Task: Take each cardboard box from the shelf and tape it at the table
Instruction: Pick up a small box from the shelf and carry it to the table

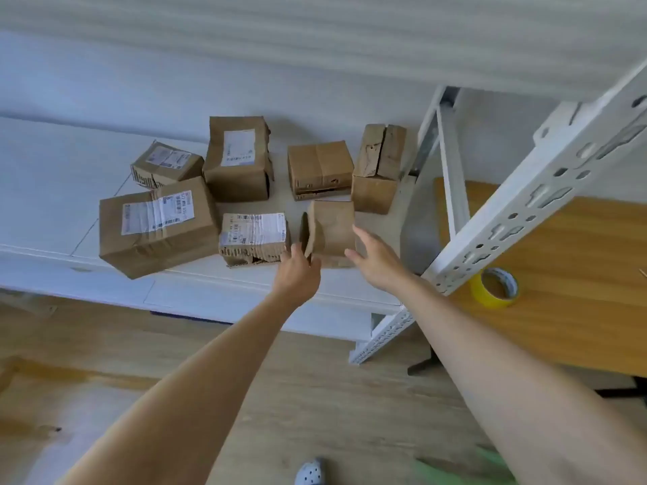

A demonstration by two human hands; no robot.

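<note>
Several worn cardboard boxes lie on the white shelf (pixel 52 190). A small plain box (pixel 334 229) with a torn left flap stands at the shelf's front edge. My left hand (pixel 297 271) reaches its lower left corner, fingers at the flap. My right hand (pixel 373 259) is spread flat against its right side. A labelled box (pixel 254 238) sits just left of it. A roll of yellow tape (pixel 494 288) lies on the wooden table (pixel 577 274) to the right.
A large labelled box (pixel 157 225) overhangs the shelf's front edge at left. More boxes stand behind, one tall one (pixel 380 169) at the right. A white perforated shelf post (pixel 518 204) slants between shelf and table. Wooden floor below.
</note>
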